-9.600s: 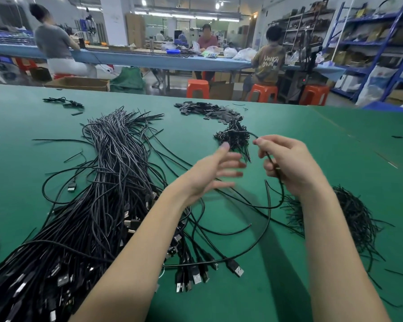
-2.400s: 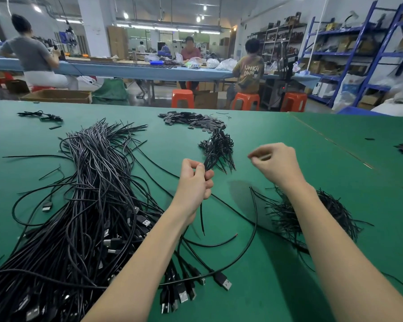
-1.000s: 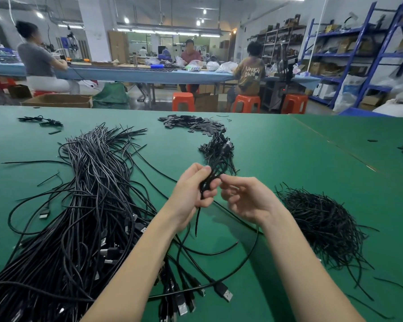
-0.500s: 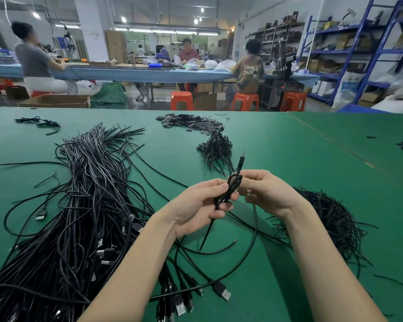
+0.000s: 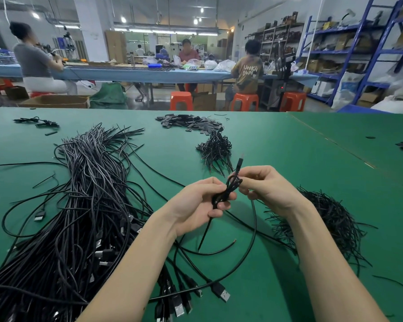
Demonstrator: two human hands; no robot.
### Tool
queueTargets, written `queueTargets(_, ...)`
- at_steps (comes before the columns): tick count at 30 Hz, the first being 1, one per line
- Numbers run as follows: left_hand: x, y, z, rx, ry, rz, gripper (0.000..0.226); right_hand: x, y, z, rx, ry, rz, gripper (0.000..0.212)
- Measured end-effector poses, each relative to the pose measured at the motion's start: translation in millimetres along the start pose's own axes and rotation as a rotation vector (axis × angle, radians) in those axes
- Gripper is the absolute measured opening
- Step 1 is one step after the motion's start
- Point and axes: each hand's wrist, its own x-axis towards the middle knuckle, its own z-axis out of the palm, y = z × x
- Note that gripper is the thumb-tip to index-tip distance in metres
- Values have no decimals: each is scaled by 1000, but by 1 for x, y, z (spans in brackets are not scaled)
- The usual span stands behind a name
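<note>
My left hand grips a coiled black cable above the green table. My right hand pinches the same coil at its upper end, where a small plug sticks up. A loose tail of the cable hangs down from my left fist. To the left lies a large heap of black USB cables. Their plugs lie toward the table's near edge.
A mound of thin black ties lies under my right forearm. A small pile of bundled cables and flat black pieces sit farther back. Beyond the table, people sit at a blue bench with orange stools.
Since half a second ago both hands stay together on the coil; my right hand's fingers have shifted slightly on its top. Earlier my right hand came in from the ties' side to the coil.
</note>
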Motion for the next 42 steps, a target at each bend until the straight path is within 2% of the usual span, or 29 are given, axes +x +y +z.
queueTargets(5, -3, -1, -1, 68, -85, -49, 10, -3, 6, 0, 142, -175, 76, 10)
queueTargets(10, -3, 2, 0, 177, -101, -28, 3, 3, 6, 3, 255, -153, 271, 10)
queueTargets(15, -3, 2, 2, 239, -120, -52, 29, 2, 8, 4, 164, -143, 201, 11)
queueTargets(19, -1, 1, 5, 213, -132, -9, 12, 1, 8, 1, 186, -127, 170, 14)
queueTargets(20, 0, 0, 6, 190, -104, 22, 5, 1, 6, 0, 204, -117, 157, 17)
queueTargets(22, 4, -4, 8, 131, -11, 105, 7, 2, 1, 0, 253, -56, 133, 25)
queueTargets(26, 13, -10, 8, 106, 218, 282, 8, 6, -16, -2, 326, 324, 54, 13)
queueTargets(28, 15, -10, 6, 89, 307, 343, 6, 4, -28, 0, 299, 419, -48, 11)
queueTargets(33, 18, -11, -4, 85, 491, 463, 10, -9, -53, 15, 51, 418, -257, 5)
queueTargets(37, 16, -10, -4, 236, 627, 620, 12, -13, -60, 31, -289, 259, -232, 5)
queueTargets(39, 14, -10, 0, 335, 680, 708, 11, -10, -56, 43, -461, 284, -212, 8)
queueTargets(42, 11, -12, 3, 481, 763, 817, 15, -4, -51, 57, -586, 385, -271, 9)
